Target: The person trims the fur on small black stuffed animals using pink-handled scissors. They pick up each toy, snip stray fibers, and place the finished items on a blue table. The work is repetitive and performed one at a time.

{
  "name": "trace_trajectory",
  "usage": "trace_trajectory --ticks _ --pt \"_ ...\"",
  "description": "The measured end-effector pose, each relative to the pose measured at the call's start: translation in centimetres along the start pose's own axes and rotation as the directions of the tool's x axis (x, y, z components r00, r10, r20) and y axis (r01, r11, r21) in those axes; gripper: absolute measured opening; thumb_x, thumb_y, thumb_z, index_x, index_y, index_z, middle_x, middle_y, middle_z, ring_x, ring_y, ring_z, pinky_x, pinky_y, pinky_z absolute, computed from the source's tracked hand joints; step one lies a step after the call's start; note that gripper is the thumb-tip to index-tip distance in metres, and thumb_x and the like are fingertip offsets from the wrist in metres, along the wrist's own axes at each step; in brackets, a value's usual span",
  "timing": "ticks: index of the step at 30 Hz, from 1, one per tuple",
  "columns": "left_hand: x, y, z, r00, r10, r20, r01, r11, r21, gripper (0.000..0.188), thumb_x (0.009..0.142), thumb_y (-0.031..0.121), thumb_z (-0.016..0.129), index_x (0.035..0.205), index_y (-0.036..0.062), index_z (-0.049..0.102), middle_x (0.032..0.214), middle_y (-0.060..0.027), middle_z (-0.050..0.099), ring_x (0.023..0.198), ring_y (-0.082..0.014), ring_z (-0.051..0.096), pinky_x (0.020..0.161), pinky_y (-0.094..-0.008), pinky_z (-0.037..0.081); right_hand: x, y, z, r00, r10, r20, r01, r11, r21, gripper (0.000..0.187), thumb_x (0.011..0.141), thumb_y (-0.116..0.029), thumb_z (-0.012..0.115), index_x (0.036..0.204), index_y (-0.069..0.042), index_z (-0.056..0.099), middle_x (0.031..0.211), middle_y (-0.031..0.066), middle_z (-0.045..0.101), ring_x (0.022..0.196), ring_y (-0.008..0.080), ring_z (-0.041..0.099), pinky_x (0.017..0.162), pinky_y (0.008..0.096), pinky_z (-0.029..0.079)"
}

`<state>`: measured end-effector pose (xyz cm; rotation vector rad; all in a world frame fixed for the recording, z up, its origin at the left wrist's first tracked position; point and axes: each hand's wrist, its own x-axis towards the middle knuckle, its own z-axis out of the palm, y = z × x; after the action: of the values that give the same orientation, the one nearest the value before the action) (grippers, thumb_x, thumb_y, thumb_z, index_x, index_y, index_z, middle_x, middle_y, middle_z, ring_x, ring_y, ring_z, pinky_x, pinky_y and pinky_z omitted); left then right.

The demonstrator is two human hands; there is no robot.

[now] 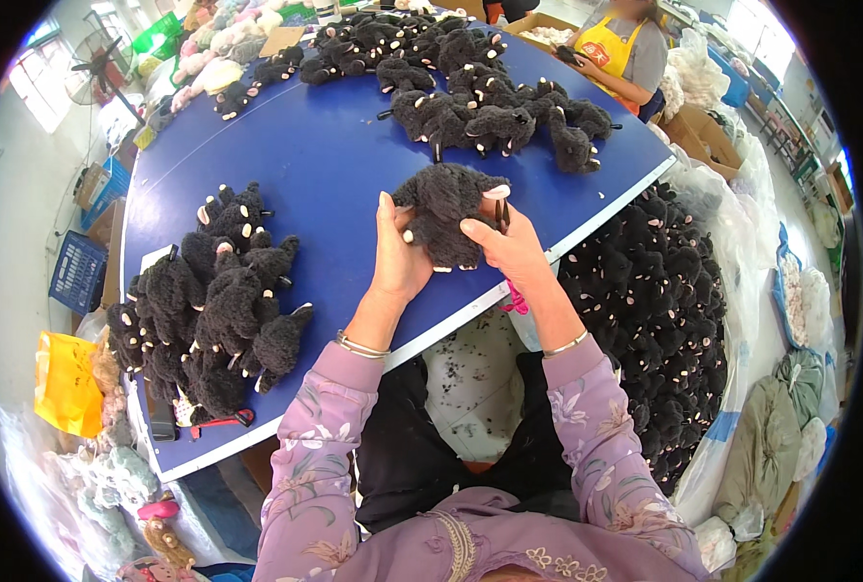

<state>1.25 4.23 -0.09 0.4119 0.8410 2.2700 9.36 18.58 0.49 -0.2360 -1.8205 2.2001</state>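
Both my hands hold a fluffy black plush toy with pale feet and a pinkish-white ear or paw, just above the table's near edge. My left hand grips its left side, thumb pointing up along it. On the other side my right hand pinches the toy between thumb and fingers. A slim dark tool, its kind unclear, sticks up out of the right hand. To the left lies a pile of similar black plush toys. More black plush toys are heaped at the far side.
The blue table has a pale edge. A big plastic-lined heap of black toys stands at my right. Something red lies at the near left corner. A co-worker in a yellow apron handles a dark item at the back right.
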Motion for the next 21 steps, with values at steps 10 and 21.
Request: trace_trajectory --ticks 10,21 --pt "-0.1 0.0 -0.4 0.991 -0.055 -0.118 0.055 0.998 0.002 0.085 0.091 0.070 0.029 0.132 -0.0023 0.044 0.134 -0.0123 0.046 0.125 -0.0287 0.043 0.106 -0.0460 0.035 0.0 -0.2 -0.8 0.999 0.051 -0.018 -0.051 0.999 0.015 0.017 0.086 -0.014 0.069 0.092 -0.004 0.057 0.062 -0.0074 0.040 0.047 0.0021 0.034 0.043 0.0206 0.025" --pt "0.0 -0.2 -0.6 0.997 -0.043 -0.070 0.055 0.984 0.171 0.076 0.090 0.070 0.031 0.128 0.0072 0.051 0.129 -0.0102 0.054 0.119 -0.0248 0.050 0.100 -0.0430 0.041 0.1 -0.5 -1.6 0.995 0.074 -0.070 -0.070 0.996 0.053 0.019 0.092 -0.021 0.061 0.093 -0.003 0.060 0.059 -0.0057 0.040 0.047 0.0042 0.034 0.043 0.0226 0.027"
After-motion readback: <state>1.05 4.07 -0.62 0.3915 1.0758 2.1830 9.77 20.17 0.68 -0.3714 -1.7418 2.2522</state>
